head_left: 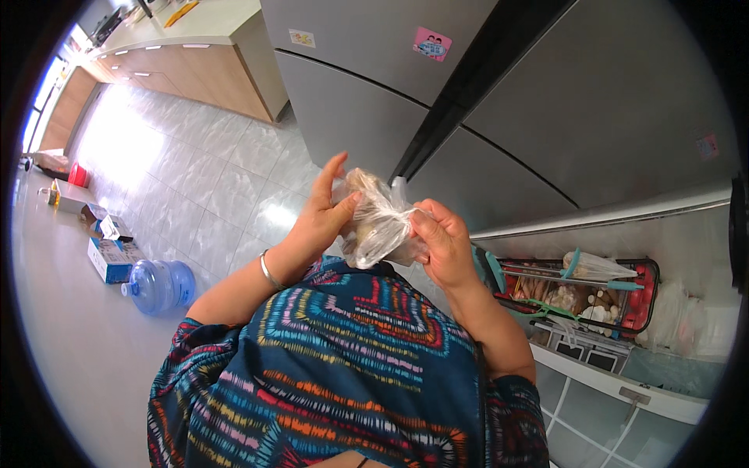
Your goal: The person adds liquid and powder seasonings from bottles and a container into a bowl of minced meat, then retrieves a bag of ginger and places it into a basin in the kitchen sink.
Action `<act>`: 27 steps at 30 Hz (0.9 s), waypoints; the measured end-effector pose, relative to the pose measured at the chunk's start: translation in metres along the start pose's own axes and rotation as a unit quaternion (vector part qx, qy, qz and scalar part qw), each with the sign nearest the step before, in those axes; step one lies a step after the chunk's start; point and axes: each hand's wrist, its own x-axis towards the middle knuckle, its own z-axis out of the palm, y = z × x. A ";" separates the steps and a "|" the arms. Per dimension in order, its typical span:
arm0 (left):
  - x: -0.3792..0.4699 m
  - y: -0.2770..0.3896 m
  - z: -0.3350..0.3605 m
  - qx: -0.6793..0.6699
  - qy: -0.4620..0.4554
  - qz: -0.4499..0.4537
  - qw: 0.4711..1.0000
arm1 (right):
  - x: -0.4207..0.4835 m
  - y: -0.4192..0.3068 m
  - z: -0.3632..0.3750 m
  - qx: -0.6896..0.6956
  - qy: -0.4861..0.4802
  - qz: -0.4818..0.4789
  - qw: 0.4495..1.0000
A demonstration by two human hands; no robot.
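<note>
A knotted clear plastic bag [371,225] with pale brownish contents, too blurred to name, is held up in front of my chest. My left hand [325,213], with a silver bangle at the wrist, supports the bag's left side; its thumb presses on the plastic and the index finger points up. The fingers of my right hand [442,240] pinch the gathered plastic near the knot on the right. Beyond both hands stands a grey refrigerator [363,111] with its doors closed.
Right: a red basket [646,292] of bagged food and a white-framed cabinet [620,383]. Left: a blue water jug [161,286], cardboard boxes [114,257] and a red container [78,174] along a pale surface [70,339]. A wooden counter [193,70] stands beyond the tiled floor [199,181].
</note>
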 end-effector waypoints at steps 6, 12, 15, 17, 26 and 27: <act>0.011 0.038 -0.015 0.299 -0.184 0.214 0.911 | 0.013 -0.001 0.015 -0.108 -0.005 -0.014 0.994; 0.024 0.050 -0.055 0.425 -0.101 0.306 0.846 | 0.055 -0.001 0.049 -0.044 -0.056 0.015 0.997; 0.031 0.054 -0.088 0.373 -0.037 0.227 0.899 | 0.088 0.004 0.070 -0.042 -0.083 -0.002 0.996; 0.033 0.047 -0.104 0.290 0.022 0.162 0.943 | 0.106 0.009 0.080 -0.035 -0.074 -0.001 0.997; 0.082 0.101 -0.325 0.096 0.132 0.099 0.982 | 0.262 0.040 0.231 0.078 -0.084 -0.017 0.993; 0.091 0.108 -0.344 0.034 0.142 0.090 0.985 | 0.277 0.040 0.241 0.085 -0.083 -0.017 0.993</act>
